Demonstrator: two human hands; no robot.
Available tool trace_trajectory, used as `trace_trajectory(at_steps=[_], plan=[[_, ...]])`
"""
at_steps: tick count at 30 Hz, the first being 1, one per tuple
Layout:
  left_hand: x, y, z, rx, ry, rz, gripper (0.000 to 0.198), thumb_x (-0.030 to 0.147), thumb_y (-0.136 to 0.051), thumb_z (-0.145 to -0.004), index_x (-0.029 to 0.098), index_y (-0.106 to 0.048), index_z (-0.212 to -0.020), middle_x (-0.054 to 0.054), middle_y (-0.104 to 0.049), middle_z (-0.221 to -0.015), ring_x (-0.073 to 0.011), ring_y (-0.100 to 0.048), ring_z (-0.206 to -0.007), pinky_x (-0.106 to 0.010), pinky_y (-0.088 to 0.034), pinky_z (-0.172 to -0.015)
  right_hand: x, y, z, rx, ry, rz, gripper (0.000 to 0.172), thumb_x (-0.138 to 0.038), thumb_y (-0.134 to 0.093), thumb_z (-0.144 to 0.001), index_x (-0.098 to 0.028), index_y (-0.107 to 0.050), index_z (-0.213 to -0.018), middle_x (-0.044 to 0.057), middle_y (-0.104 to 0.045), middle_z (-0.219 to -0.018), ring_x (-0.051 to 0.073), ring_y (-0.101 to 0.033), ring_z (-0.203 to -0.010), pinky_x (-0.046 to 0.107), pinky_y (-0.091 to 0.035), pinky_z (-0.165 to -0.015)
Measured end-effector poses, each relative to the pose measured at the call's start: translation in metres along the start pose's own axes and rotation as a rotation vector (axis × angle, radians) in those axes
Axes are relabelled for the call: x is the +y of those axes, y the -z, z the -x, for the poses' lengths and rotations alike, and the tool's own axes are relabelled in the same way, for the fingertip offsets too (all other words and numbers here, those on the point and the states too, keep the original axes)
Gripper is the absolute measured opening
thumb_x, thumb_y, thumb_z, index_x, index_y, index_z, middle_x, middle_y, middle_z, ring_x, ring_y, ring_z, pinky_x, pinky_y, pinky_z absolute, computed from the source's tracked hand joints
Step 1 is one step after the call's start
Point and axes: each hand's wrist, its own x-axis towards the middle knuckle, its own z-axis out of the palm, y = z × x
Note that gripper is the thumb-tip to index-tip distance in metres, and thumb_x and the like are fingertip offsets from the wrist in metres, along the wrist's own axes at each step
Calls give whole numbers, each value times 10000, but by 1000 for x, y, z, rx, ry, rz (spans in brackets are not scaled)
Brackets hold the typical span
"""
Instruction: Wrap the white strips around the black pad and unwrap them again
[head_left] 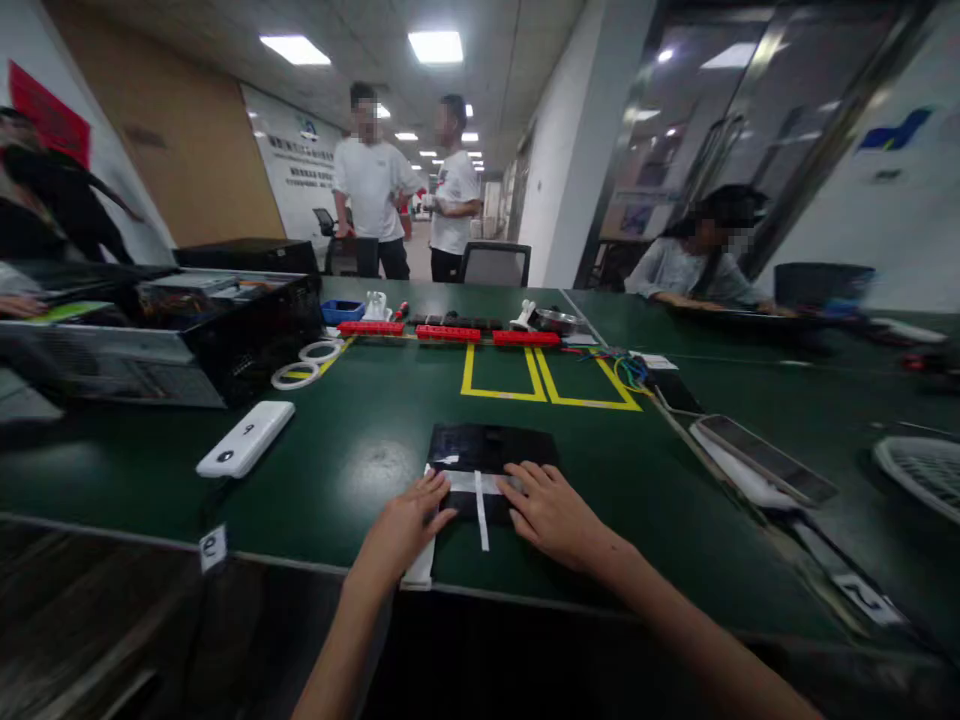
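Observation:
A flat black glossy sheet (487,447) lies on the green table (360,440) near its front edge, with white tape strips (481,508) across its near end. My left hand (405,522) rests flat beside the sheet's left near corner, fingertips touching the tape. On the sheet's right near corner lies my right hand (551,512), fingers spread and pressing down. Neither hand grips anything.
A white power bank (246,438) lies to the left, two tape rings (307,364) behind it, a black open box (225,320) further left. Yellow floor-tape rectangles (551,385), red strips (450,332) and a phone (765,455) sit beyond. Two people stand far back; another person sits at right.

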Motion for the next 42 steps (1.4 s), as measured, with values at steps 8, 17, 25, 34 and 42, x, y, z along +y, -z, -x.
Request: trace_trajectory(at_steps=[8, 17, 25, 34, 42], plan=[[-1, -1, 1, 22, -12, 28, 373, 249, -583, -846, 183, -581, -1213, -88, -571, -1273, -222, -472, -1232, -367, -388, -1025, -21, -20, -10, -103, 110, -181, 638, -467, -307, -915, -105, -246, -1436, 140, -229, -1491, 229, -166, -1379, 464, -127, -1120], [-1, -2, 1, 65, -8, 59, 357, 275, -575, -846, 216, -597, -1198, -77, -593, -1256, -233, -486, -1225, -401, -377, -1034, -17, -14, -5, -199, 106, -344, 744, -621, -283, -878, -184, -149, -1465, 102, -95, -1523, 239, -66, -1393, 475, -27, -1121], [-1, 7, 1, 94, 13, 161, 389, 331, -547, -855, 231, -571, -1230, -54, -570, -1286, -239, -431, -1271, -452, -302, -1069, -17, -15, -4, -156, 125, -386, 660, -575, -341, -888, -268, -189, -1453, 81, -111, -1526, 248, -80, -1391, 522, -50, -1107], [-10, 19, 6, 495, 421, 417, 370, 341, -382, -906, 168, -640, -1108, -82, -691, -1093, -210, -641, -1015, -343, -463, -907, -18, -4, 5, 295, -36, -517, 367, -254, -390, -916, -235, -526, -1256, 81, -586, -1225, 192, -510, -1152, 438, -379, -1011], [-12, 18, 5, 416, 449, 380, 348, 346, -381, -886, 204, -677, -1002, -56, -715, -1021, -216, -651, -976, -318, -466, -857, -20, -7, -30, -36, 114, -214, 492, -125, -308, -909, -231, -359, -1387, 74, -312, -1471, 248, -204, -1366, 552, -199, -1073]])
